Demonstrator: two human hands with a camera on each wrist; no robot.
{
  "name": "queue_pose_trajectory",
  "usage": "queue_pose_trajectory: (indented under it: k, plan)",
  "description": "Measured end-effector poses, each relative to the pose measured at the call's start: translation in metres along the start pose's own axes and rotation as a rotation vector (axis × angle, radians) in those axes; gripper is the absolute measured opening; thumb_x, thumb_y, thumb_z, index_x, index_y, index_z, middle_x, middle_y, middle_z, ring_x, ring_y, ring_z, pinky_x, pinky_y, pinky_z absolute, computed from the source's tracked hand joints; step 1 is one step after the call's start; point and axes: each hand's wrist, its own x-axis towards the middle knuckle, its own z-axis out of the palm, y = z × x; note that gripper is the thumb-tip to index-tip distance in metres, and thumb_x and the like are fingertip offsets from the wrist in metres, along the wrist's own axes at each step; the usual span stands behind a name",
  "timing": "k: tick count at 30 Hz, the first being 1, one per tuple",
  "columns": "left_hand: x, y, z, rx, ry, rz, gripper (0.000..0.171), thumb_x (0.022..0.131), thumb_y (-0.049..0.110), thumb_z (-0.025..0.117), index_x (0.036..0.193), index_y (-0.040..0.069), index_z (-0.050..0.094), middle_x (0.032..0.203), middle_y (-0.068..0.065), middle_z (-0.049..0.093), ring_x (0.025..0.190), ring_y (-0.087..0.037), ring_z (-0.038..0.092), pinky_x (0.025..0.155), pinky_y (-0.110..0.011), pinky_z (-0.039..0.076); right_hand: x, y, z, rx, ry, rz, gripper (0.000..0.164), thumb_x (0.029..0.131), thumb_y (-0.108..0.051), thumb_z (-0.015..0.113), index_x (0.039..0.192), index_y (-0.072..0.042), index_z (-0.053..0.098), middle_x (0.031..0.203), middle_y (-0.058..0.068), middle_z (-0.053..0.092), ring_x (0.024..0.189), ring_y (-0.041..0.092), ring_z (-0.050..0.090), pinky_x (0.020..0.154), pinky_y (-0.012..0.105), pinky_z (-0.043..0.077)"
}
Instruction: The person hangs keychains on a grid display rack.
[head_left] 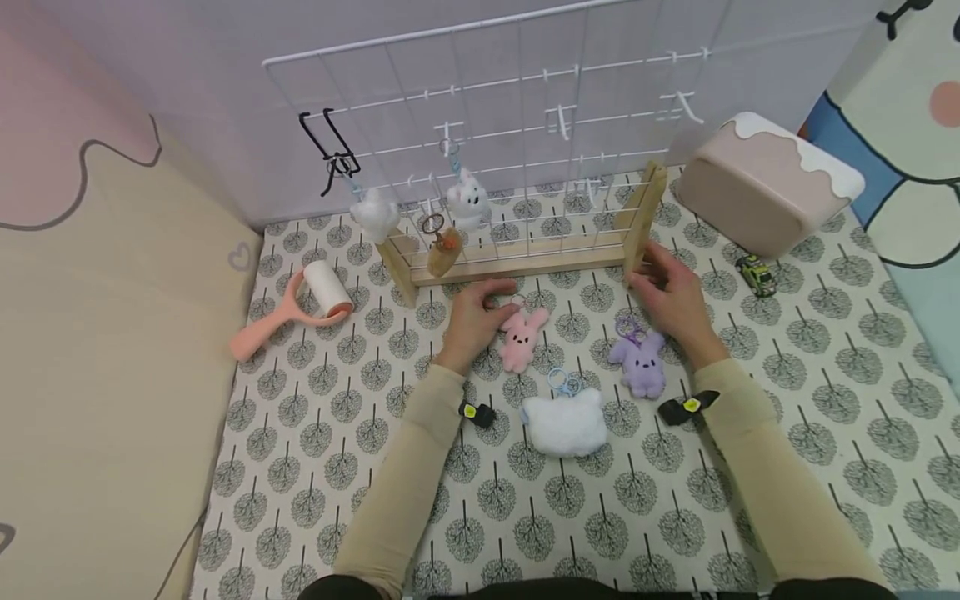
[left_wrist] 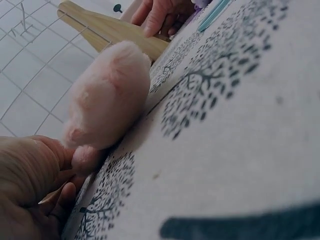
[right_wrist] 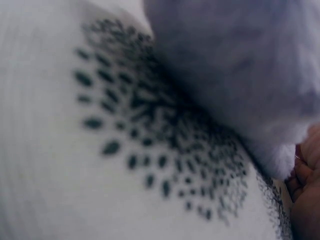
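Note:
My left hand (head_left: 474, 323) rests on the cloth beside a pink plush bunny keychain (head_left: 519, 343). Its thumb and index finger lie apart near the bunny's ears and ring; in the left wrist view the plush bunny (left_wrist: 112, 92) partly hides the fingertips. With thumb in front and fingers behind, my right hand (head_left: 677, 302) grips the foot of the wooden end post (head_left: 641, 218) of a white wire grid rack (head_left: 525, 158). A purple plush bunny keychain (head_left: 642, 365) lies just below that hand. Closer to me is a white plush keychain (head_left: 566, 423) with a blue ring.
Two white plush keychains, one a small animal (head_left: 468, 200), and a brown charm (head_left: 445, 252) hang on the rack's hooks. A pink lint roller (head_left: 281, 312) lies left. At right stand a beige box (head_left: 757, 187) with a white lid and a small green toy car (head_left: 756, 275).

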Motion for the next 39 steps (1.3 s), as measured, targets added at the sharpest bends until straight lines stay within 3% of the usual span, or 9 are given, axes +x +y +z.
queue_pose_trajectory:
  k: [9, 28, 39]
  plan:
    - [0.002, 0.004, 0.002, 0.068, 0.001, 0.038, 0.032, 0.090, 0.011, 0.084, 0.121, 0.011, 0.076, 0.117, -0.002, 0.076, 0.103, -0.018, 0.063, 0.088, -0.032, 0.051, -0.001, 0.001, 0.000, 0.014, 0.017, -0.020, 0.062, 0.100, -0.014, 0.073, 0.158, -0.023, 0.051, 0.141, 0.021, 0.066, 0.107, -0.008, 0.060, 0.091, 0.013, 0.048]
    - [0.003, 0.012, 0.005, 0.062, -0.010, 0.053, 0.028, 0.092, 0.003, 0.080, 0.118, 0.006, 0.073, 0.099, -0.004, 0.074, 0.093, -0.019, 0.062, 0.085, -0.033, 0.051, -0.001, -0.001, -0.001, 0.016, 0.016, -0.023, 0.062, 0.100, -0.015, 0.072, 0.158, -0.025, 0.051, 0.141, 0.022, 0.066, 0.103, -0.012, 0.058, 0.089, 0.014, 0.048]
    - [0.003, 0.009, 0.006, 0.108, -0.029, 0.029, 0.038, 0.090, 0.015, 0.085, 0.125, 0.005, 0.074, 0.100, -0.005, 0.070, 0.097, -0.021, 0.062, 0.091, -0.037, 0.052, 0.000, -0.002, 0.001, 0.018, 0.015, -0.023, 0.063, 0.100, -0.012, 0.073, 0.158, -0.022, 0.051, 0.140, 0.022, 0.066, 0.104, -0.012, 0.058, 0.089, 0.012, 0.047]
